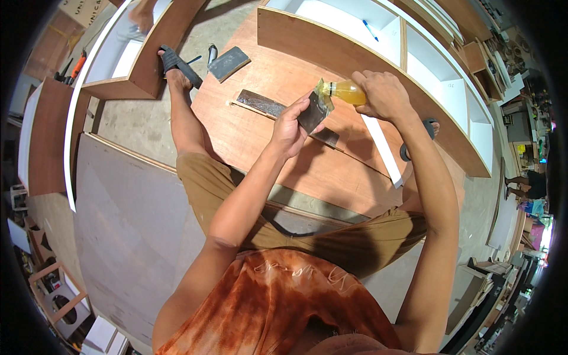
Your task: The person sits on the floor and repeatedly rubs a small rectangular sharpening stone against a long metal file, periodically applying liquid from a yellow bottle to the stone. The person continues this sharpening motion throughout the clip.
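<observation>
My left hand [290, 127] is closed around a dark rectangular slab [312, 115], held tilted above a plywood board [219, 118]. My right hand [381, 94] grips a translucent yellow bottle-like object [348, 93]; its narrow end touches a yellowish, smeared patch at the slab's top edge. Below my hands lie a dark, glossy strip [260, 103] and a long white strip [381, 151]. Farther up the board are a dark rectangular block [229, 64] and a small cylindrical tool [212, 54].
Wooden shelving units with white interiors [432, 71] lie beyond the board and at left [109, 83]; one holds a blue pen [370, 31]. A person's hand [142, 18] is at upper left, another person [529, 184] at far right. A grey panel [130, 219] is beside my legs.
</observation>
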Tool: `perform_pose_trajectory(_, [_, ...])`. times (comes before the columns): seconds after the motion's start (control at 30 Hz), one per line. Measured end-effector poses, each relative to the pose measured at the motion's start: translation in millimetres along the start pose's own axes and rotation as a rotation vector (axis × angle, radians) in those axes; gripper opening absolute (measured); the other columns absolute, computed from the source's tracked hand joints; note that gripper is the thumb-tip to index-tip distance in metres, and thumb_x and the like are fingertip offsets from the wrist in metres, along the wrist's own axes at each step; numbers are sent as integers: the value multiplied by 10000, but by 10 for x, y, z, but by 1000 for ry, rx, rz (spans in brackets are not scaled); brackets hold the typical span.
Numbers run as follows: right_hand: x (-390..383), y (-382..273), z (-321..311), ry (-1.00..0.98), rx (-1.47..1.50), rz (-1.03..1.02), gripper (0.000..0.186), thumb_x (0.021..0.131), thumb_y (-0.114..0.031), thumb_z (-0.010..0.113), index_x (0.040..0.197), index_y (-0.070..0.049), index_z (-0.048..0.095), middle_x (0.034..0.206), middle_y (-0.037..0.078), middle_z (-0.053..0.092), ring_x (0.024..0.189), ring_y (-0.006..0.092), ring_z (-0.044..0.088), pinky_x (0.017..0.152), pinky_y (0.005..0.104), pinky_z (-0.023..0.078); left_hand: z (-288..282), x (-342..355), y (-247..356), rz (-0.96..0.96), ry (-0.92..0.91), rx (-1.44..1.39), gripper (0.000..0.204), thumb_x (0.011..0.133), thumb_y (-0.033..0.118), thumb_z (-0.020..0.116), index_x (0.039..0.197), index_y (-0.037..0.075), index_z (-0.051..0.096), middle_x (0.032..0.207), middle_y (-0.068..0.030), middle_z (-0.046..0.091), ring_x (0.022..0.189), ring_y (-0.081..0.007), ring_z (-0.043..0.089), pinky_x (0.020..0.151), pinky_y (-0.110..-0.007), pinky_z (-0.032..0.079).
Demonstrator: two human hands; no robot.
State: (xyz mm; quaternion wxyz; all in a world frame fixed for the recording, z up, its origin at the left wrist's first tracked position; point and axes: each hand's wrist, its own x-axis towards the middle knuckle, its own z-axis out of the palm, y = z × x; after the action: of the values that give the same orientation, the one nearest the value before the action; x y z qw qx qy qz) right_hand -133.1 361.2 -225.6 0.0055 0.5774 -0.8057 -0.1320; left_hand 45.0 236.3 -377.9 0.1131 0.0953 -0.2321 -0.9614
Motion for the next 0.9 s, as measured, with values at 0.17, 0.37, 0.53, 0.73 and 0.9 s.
perform_pose_trajectory(0.17, [1, -3, 12, -5, 13, 8, 397, 727, -250, 760, 1029, -74, 573, 934, 149, 680, 860, 351, 691, 764, 460, 555, 2, 1, 8, -10, 4, 15, 470, 1045, 281, 511, 1467, 75, 499, 1319, -91, 648, 1119, -214, 679, 875, -434, 608])
perform_pose_trajectory(0.37, [1, -6, 31, 7, 14, 5, 400, 723, -256, 766, 1022, -75, 571, 928, 149, 687, 858, 352, 695, 762, 466, 558, -19, 10, 3, -16, 6, 20, 487, 1041, 277, 515, 1479, 67, 482, 1325, -94, 642, 1146, -211, 665, 875, -427, 606])
perform_pose_trajectory(0.53, [-3, 0, 112, 9, 74, 35, 405, 726, -265, 758, 1043, -79, 588, 930, 145, 692, 868, 357, 693, 769, 476, 557, 6, 6, 23, -8, 64, 122, 491, 1027, 257, 534, 1477, 64, 501, 1308, -82, 651, 1133, -185, 653, 881, -390, 594])
perform_pose_trajectory(0.73, [88, 7, 554, 13, 404, 123, 551, 686, -367, 778, 1127, -70, 634, 998, 176, 717, 936, 383, 690, 829, 488, 550, -34, 51, 223, 120, 181, 751, 427, 978, 181, 579, 1361, 1, 630, 1323, -101, 664, 1146, -134, 624, 948, -285, 501])
perform_pose_trajectory(0.9, [234, -62, 1177, 88, 796, 288, 725, 677, -476, 814, 1257, -72, 649, 1085, 209, 720, 1035, 366, 685, 925, 445, 535, -314, 127, 476, 211, -25, 1124, 399, 953, 149, 582, 1313, -3, 663, 1350, -129, 657, 1237, -222, 595, 1072, -311, 427])
